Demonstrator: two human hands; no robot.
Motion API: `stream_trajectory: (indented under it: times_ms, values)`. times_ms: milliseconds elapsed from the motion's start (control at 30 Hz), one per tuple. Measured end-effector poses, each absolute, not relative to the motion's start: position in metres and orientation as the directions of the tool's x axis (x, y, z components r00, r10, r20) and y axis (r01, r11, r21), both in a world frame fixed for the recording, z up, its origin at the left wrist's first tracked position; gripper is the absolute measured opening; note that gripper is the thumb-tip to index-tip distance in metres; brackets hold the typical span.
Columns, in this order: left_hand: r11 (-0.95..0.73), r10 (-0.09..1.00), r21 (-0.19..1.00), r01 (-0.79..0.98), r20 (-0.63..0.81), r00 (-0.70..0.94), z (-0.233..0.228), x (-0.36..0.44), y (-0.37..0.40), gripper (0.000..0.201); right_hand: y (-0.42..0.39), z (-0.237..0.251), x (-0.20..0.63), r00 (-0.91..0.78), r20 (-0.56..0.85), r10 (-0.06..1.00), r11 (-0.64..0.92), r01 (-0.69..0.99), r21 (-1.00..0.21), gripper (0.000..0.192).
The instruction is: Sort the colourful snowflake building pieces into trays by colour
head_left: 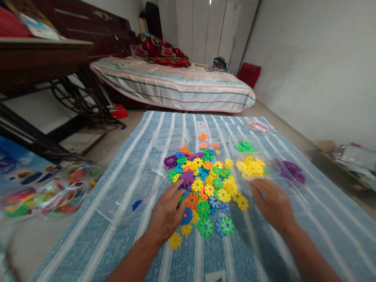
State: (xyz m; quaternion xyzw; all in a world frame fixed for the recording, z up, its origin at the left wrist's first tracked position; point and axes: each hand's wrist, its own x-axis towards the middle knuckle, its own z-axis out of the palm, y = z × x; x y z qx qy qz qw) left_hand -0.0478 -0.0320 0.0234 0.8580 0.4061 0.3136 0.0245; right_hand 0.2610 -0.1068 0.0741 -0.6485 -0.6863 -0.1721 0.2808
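Observation:
A heap of flower-shaped plastic discs (209, 190) in yellow, green, blue, orange and purple lies on the striped cloth. My left hand (168, 209) is at the heap's left side, fingers stretched and apart, its fingertips by a purple disc (188, 178). Green and blue discs show between its thumb and index finger. To the right of the heap is my right hand (274, 201), its fingers bent together just in front of the clear box of yellow discs (252, 166). Whatever its fingertips hold, if anything, is hidden.
Clear boxes hold green discs (244, 146), purple discs (292, 171) and a few orange discs (203, 137). At left, a clear box holds a blue disc (136, 205). A clear case (258, 126) lies at the back right. Bagged colourful pieces (61, 196) sit left of the table; a bed (176, 84) stands beyond.

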Motion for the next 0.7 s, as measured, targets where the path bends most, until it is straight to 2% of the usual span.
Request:
stream_trajectory:
  times_ms: [67, 133, 200, 267, 467, 700]
  values:
    - [-0.673, 0.706, 0.293, 0.679, 0.531, 0.469, 0.023, -0.048, -0.032, 0.021, -0.096, 0.093, 0.287, 0.125, 0.472, 0.873, -0.109, 0.992, -0.062, 0.033]
    - [-0.672, 0.707, 0.298, 0.678, 0.533, 0.465, 0.024, -0.048, -0.032, 0.021, -0.078, 0.113, 0.311, 0.26, 0.222, 0.94, -0.283, 0.956, 0.078, 0.036]
    - [-0.664, 0.717, 0.31, 0.68, 0.522, 0.462, 0.025, -0.049, -0.032, 0.021, -0.057, 0.125, 0.329, 0.311, -0.026, 0.95, -0.299, 0.931, 0.208, 0.038]
    - [-0.656, 0.728, 0.319, 0.684, 0.507, 0.462, 0.025, -0.049, -0.031, 0.021, -0.037, 0.129, 0.339, 0.298, -0.174, 0.939, -0.248, 0.933, 0.261, 0.033]
    - [-0.664, 0.719, 0.312, 0.679, 0.514, 0.468, 0.026, -0.05, -0.031, 0.02, -0.006, 0.109, 0.343, 0.246, -0.34, 0.908, -0.146, 0.945, 0.293, 0.031]
    - [-0.66, 0.722, 0.305, 0.686, 0.509, 0.469, 0.023, -0.049, -0.032, 0.02, -0.003, 0.097, 0.348, 0.251, -0.403, 0.88, -0.129, 0.943, 0.305, 0.028]
